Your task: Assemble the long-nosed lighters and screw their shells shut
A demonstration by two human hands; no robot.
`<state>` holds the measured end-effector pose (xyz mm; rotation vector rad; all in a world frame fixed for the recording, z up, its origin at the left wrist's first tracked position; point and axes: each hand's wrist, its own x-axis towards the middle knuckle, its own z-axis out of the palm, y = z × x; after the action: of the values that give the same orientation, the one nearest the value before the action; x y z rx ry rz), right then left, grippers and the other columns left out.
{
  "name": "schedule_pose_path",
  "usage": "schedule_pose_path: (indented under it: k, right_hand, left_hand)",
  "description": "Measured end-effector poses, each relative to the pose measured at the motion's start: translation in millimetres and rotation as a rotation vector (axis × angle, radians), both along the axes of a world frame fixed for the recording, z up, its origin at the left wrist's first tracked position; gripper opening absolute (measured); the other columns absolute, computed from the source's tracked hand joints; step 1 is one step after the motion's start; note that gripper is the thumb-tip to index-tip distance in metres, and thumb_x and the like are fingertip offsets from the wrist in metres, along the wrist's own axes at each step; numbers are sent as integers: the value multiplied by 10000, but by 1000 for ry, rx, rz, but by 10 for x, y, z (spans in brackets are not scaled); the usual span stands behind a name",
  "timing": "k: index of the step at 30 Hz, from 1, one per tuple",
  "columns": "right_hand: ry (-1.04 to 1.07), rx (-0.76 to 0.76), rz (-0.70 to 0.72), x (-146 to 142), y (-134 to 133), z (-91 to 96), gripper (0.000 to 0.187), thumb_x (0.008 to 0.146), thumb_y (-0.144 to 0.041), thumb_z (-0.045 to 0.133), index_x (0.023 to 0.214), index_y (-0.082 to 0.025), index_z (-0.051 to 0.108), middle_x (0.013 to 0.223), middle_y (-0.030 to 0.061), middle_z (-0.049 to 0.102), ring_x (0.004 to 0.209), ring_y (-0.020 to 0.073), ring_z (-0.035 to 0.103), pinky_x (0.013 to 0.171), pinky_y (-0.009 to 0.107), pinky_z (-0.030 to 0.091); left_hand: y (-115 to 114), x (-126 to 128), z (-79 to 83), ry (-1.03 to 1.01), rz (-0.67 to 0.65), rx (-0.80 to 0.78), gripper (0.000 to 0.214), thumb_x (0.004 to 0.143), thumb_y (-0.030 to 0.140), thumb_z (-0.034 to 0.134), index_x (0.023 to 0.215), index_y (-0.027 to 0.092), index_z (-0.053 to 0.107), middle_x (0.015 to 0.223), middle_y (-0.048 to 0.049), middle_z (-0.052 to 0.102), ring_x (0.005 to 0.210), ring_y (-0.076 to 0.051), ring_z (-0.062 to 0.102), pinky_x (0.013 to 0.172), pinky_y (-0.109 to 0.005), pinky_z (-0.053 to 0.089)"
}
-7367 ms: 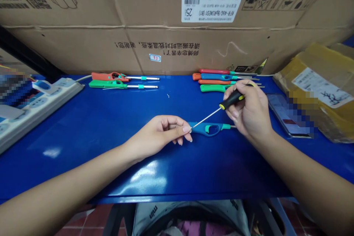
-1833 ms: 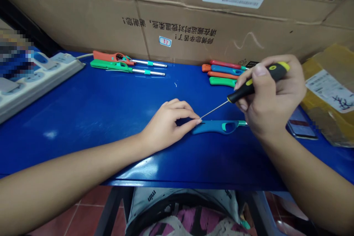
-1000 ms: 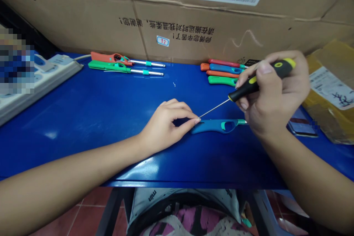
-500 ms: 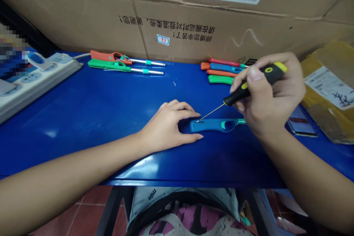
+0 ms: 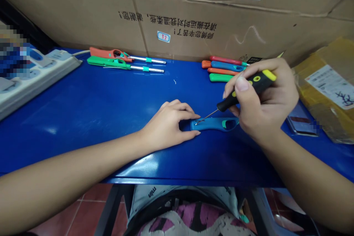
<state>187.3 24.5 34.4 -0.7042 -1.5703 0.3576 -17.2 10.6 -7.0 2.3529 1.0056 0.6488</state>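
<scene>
A blue stick lighter with a teal trigger lies on the blue table, in front of me. My left hand rests on the table at the lighter's left end, with forefinger and thumb closed on either side of that end. My right hand is wrapped round the black and yellow handle of a thin screwdriver. The shaft slants down to the left and its tip touches the top of the lighter's left end. The right hand hides the lighter's metal nozzle.
An orange lighter and a green lighter lie at the back left. Several more lighters are stacked at the back right. A white power strip lies at the left, a phone and a yellow parcel at the right, and a cardboard box stands behind.
My left hand let go of its pinch at the screwdriver's tip and dropped to the lighter's end. My right hand moved down and left, bringing the tip onto the lighter.
</scene>
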Motion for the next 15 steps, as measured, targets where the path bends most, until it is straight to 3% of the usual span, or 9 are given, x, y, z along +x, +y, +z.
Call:
schedule_pose_path:
  k: [7,15]
  right_hand:
    - [22,15,0,-22,-13,15,68,892,-261,680,873,-251,615,676,-40,643,498,120,587,477,290,474]
    - [-20,-43,-38,11,-9,-44,100,892,-346,700,866,-285,625,681,-34,635,512,134,572,462,289,487]
  left_hand:
    - [-6,13,4,6,1,-4,328,838,384,782,1140,260,746,1097,-29,732,994,-234,622,906,-409,432]
    - [-9,38,9,2,-3,0,325,836,387,785,1132,257,748,1085,-37,735,985,-237,626,894,-403,439]
